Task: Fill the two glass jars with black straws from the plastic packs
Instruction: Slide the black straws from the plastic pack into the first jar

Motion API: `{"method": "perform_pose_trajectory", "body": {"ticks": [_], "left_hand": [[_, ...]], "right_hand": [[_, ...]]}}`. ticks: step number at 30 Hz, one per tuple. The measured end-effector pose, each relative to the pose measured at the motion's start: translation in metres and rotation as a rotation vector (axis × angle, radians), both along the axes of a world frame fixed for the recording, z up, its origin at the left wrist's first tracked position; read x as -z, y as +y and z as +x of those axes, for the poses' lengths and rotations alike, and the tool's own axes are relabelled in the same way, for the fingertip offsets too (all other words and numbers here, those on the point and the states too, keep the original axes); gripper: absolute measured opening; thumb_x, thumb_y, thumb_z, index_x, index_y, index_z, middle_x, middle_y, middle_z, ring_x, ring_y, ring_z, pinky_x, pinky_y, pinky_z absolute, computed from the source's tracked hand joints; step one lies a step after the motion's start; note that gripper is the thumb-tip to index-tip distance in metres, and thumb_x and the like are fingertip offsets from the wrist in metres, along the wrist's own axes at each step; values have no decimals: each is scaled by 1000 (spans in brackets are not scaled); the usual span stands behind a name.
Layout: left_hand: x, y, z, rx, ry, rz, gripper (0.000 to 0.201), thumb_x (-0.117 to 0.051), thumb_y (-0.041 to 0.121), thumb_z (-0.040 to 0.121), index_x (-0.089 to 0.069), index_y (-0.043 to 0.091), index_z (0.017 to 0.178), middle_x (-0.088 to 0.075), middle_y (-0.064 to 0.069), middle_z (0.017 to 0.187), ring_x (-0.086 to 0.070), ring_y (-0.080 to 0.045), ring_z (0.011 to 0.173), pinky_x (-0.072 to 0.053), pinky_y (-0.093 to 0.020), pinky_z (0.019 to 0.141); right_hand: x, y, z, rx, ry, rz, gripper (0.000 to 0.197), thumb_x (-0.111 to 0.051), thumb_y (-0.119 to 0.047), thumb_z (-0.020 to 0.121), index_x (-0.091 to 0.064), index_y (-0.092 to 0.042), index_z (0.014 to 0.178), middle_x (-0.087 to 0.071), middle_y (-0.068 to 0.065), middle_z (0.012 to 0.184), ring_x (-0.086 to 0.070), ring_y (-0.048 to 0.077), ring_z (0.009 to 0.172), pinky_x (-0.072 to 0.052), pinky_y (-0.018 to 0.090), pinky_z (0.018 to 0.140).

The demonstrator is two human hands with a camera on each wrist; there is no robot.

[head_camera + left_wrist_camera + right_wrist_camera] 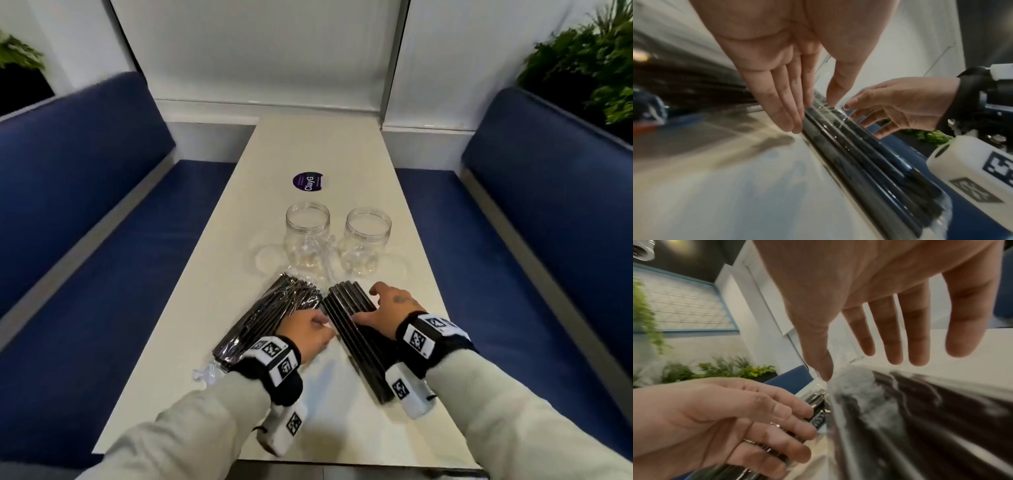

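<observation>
Two clear, empty jars (307, 236) (367, 240) stand side by side mid-table. In front of them lie two plastic packs of black straws, angled apart. My left hand (318, 329) lies between the packs, over the left pack (267, 318). In the left wrist view its straight fingers (789, 116) touch the side of the right pack (859, 154) and the thumb touches its top. My right hand (380, 305) rests over the right pack (356, 339). Its fingers (896, 340) are spread and relaxed above the wrapper (920, 418), gripping nothing.
The narrow white table (308, 147) bears a round purple sticker (308, 182) beyond the jars. Blue benches (85, 205) (548, 222) flank both long sides. A white wall closes the far end, and plants (589, 65) stand behind the right bench.
</observation>
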State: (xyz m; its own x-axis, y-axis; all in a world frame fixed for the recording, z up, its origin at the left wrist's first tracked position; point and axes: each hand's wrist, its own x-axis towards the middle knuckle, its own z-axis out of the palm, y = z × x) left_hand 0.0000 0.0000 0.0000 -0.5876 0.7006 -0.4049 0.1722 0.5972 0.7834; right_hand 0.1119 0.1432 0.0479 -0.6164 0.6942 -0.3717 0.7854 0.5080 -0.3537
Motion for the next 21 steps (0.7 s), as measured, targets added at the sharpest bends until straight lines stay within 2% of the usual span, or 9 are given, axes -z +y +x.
{"method": "perform_pose_trajectory", "body": {"ticks": [4, 6, 8, 10, 12, 14, 16, 19, 21], "left_hand": [[6, 16, -5, -153, -172, 9, 30, -69, 20, 83, -62, 11, 111, -75, -12, 93, -70, -21, 73, -60, -34, 72], [5, 20, -2, -192, -303, 49, 28, -67, 13, 87, -62, 2, 112, -73, -14, 92, -70, -23, 78, -61, -40, 79], [2, 21, 2, -214, -370, 89, 14, -65, 12, 91, -62, 6, 102, -70, -13, 89, -70, -23, 77, -59, -43, 85], [-5, 20, 6, -250, -444, 147, 3, -63, 12, 93, -61, 11, 94, -69, -9, 82, -68, -16, 64, -59, -42, 84], [-14, 17, 11, -283, -504, 229, 11, -64, 12, 91, -61, 10, 101, -69, -9, 88, -69, -16, 67, -59, -45, 84], [-25, 14, 15, -284, -477, 328, 30, -71, 15, 87, -60, 11, 114, -70, -9, 100, -71, -17, 81, -61, -41, 80], [-36, 11, 19, -239, -364, 437, 45, -80, 21, 78, -58, 21, 118, -70, 0, 106, -71, -13, 90, -61, -33, 79], [-51, 9, 21, -152, -207, 517, 70, -87, 35, 56, -56, 34, 119, -71, 8, 112, -69, -8, 104, -55, -30, 90], [-57, 10, 19, -114, -138, 531, 76, -90, 33, 53, -56, 37, 121, -72, 8, 110, -69, -8, 105, -56, -32, 91]], "right_hand": [[13, 7, -3, 79, -52, -123, 86, -71, -67, 72, -46, -18, 139, -53, 13, 141, -54, 30, 126, -47, 36, 101], [18, 7, -4, 93, -38, -171, 83, -73, -68, 69, -54, -17, 131, -60, 10, 133, -59, 28, 120, -50, 36, 99], [22, 6, -1, 109, 24, -211, 78, -77, -67, 64, -58, -18, 121, -66, 8, 123, -64, 26, 110, -53, 38, 96], [23, 3, 5, 144, 100, -231, 73, -81, -65, 60, -56, -20, 112, -69, 5, 111, -67, 23, 99, -55, 38, 89], [17, -4, 16, 180, 206, -236, 73, -84, -62, 59, -51, -21, 109, -68, 0, 100, -68, 18, 87, -56, 34, 78], [5, -15, 28, 177, 356, -181, 71, -86, -55, 61, -45, -23, 109, -62, -11, 92, -62, 5, 78, -49, 23, 65], [-5, -26, 37, 154, 541, -116, 70, -89, -46, 63, -41, -26, 110, -57, -17, 95, -60, 1, 82, -47, 19, 67], [-10, -37, 41, 138, 730, -114, 71, -91, -31, 64, -38, -30, 110, -60, -13, 106, -65, 9, 95, -56, 29, 81], [-11, -36, 43, 100, 766, -125, 66, -88, -23, 67, -38, -32, 109, -62, -13, 109, -66, 11, 100, -58, 36, 86]]}}
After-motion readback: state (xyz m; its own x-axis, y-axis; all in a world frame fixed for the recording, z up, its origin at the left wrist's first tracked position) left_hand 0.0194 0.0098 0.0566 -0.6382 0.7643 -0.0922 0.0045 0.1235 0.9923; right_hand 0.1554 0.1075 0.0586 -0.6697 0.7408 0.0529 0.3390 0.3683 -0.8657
